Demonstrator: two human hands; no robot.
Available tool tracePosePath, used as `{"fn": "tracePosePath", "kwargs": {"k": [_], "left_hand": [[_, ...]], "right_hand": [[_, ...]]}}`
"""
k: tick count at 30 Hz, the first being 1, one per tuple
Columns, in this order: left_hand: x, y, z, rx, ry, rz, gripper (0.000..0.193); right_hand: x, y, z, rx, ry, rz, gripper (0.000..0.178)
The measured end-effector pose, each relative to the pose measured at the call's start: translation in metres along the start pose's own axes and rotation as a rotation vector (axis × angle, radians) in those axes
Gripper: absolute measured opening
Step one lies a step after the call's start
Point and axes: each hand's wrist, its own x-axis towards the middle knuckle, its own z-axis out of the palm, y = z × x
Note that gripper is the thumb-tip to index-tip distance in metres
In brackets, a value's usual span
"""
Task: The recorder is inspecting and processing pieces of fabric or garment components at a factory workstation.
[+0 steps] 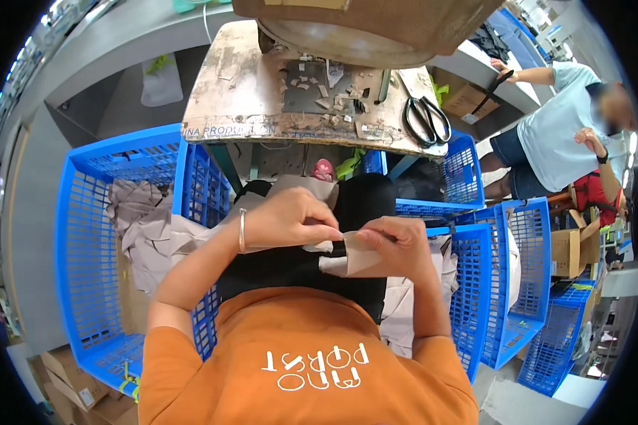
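Observation:
Over my lap, my left hand (301,216) and my right hand (398,244) meet almost fingertip to fingertip. Thumb and fingers of each are pinched on thin beige fabric. A folded piece of the fabric (358,261) hangs below my right fingers. More of it stretches from under my left hand across my thigh toward the basket at my left. Whether both hands hold one connected piece I cannot tell. A bangle circles my left wrist.
A worn work table (220,99) ahead carries scraps and black-handled scissors (425,122). Blue baskets with beige cloth (138,212) stand at my left and right, the left one with a tall rim (65,241). At the far right stands another person (556,134).

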Motion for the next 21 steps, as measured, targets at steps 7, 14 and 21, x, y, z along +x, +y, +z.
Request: {"fn": "tracePosePath", "kwargs": {"k": [7, 14, 21], "left_hand": [[-0.007, -0.006, -0.025, -0.097, -0.011, -0.076, 0.024], [-0.060, 0.045, 0.028, 0.545, 0.200, 0.044, 0.036], [-0.081, 0.036, 0.067, 0.264, -0.368, -0.141, 0.041]], "right_hand": [[0.015, -0.001, -0.021, -0.011, -0.102, 0.006, 0.012], [0.035, 0.017, -0.015, -0.003, -0.043, 0.085, 0.008], [0.041, 0.030, -0.034, -0.029, 0.144, 0.148, 0.010]]}}
